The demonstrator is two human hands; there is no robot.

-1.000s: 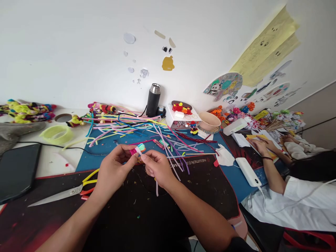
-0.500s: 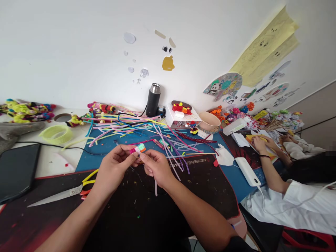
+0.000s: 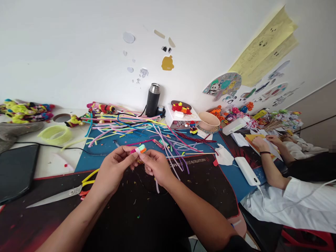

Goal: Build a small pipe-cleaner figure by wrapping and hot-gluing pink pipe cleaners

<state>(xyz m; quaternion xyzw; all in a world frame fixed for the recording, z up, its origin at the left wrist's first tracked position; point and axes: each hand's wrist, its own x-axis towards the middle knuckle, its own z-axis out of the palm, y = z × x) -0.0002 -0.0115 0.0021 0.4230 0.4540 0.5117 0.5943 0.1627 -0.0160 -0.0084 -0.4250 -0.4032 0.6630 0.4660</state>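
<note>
Over the black desk mat, my left hand (image 3: pixel 115 168) pinches a small bundle of pipe cleaners (image 3: pixel 142 149) coloured magenta, mint green and orange, with a white band around it. Against its right side, my right hand (image 3: pixel 159 168) is closed with thumb and finger pressed together. From under this hand hangs the end of a pale pink pipe cleaner (image 3: pixel 157 186); the rest of it is hidden by the fingers. Scissors (image 3: pixel 61 193) with yellow and red handles lie left of my left wrist.
Loose pipe cleaners (image 3: pixel 123 126) spread behind my hands. Further back stand a black thermos (image 3: pixel 153 99), a white box (image 3: pixel 174 120) and a round bowl (image 3: pixel 209 121). A phone (image 3: pixel 17 173) lies left, a white power bank (image 3: pixel 247 170) right. Another person's hands (image 3: pixel 259 143) hold papers.
The bundle has turned slightly between my fingers, showing more of its orange and green. Both my hands stay nearly in place. At the right, the other person's hands have shifted over the papers.
</note>
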